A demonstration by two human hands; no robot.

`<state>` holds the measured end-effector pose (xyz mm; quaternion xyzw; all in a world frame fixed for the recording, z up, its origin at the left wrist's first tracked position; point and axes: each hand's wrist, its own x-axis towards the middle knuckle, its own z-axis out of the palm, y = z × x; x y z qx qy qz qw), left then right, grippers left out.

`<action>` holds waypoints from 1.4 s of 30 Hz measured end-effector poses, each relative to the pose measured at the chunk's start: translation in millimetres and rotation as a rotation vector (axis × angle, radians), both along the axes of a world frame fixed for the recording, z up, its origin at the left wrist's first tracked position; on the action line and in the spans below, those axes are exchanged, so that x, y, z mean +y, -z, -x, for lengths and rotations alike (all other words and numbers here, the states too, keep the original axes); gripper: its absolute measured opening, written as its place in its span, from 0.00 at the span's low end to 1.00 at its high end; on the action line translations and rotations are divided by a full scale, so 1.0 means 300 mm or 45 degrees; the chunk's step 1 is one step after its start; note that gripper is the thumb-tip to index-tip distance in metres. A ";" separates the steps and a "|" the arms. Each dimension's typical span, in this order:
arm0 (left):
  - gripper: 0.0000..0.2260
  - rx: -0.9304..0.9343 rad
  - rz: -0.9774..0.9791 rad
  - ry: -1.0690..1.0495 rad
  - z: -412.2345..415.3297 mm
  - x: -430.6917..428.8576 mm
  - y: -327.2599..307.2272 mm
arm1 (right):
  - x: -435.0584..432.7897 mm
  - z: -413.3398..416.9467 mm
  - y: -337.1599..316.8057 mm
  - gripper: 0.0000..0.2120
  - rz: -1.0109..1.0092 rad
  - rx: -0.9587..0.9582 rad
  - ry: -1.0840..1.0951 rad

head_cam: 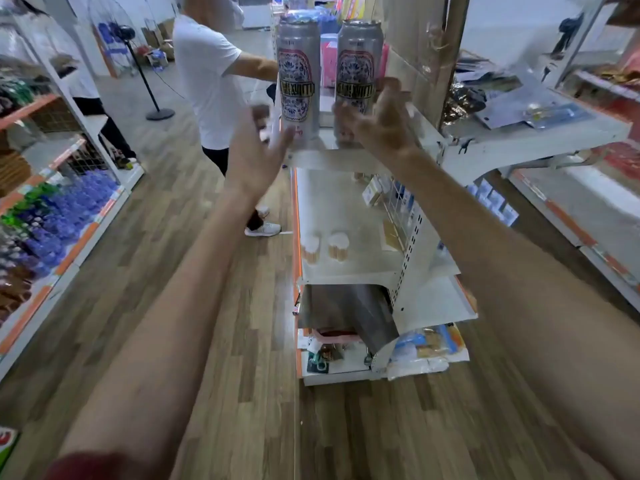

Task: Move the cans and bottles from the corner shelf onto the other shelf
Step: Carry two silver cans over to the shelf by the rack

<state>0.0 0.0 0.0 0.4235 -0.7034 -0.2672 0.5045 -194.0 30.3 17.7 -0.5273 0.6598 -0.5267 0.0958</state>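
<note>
Head view: two tall silver cans stand upright side by side, w/ a small gap between them, at the front edge of the top shelf (349,158) of a white end-of-aisle rack. Left can (298,74) and right can (358,77) look alike: matte silver body, arched red-bordered label w/ blue floral pattern, and a dark band across the middle w/ gold lettering too blurred to read. There is some red print low on each can. Both arms reach up from the bottom of the frame. Left hand (254,152) is open, fingers straight and spread, just beside the lower left of the left can, thumb tip near its base; motion blur, so can't tell if it touches. Right hand (379,131) is also open, fingers splayed and slightly bent. Its thumb sits in front of the right can's lower part and the other fingers lie to the can's right side, not closed round it; contact unclear. One level down, a lower shelf (346,216) carries two small white-capped jars (323,249) and some boxes at the back. Behind the rack a person in a white T-shirt (207,81) stands on the wood floor (207,341), w/ a standing fan (136,64) further back. At left, a long rack holds blue bottles (79,199); at right, another shelf (540,133) carries flat packets.
</note>
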 end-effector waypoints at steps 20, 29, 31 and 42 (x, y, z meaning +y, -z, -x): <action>0.30 0.099 -0.320 0.128 0.185 -0.267 -0.149 | -0.174 0.086 -0.144 0.16 0.060 -0.041 0.072; 0.33 0.182 -0.281 0.160 0.169 -0.280 -0.213 | -0.173 0.087 -0.173 0.35 0.067 -0.135 0.003; 0.30 0.185 -0.282 0.178 0.168 -0.279 -0.212 | -0.172 0.092 -0.173 0.31 0.067 -0.132 -0.011; 0.27 0.248 -0.320 0.252 0.158 -0.294 -0.192 | -0.218 0.121 -0.146 0.19 0.101 -0.296 -0.066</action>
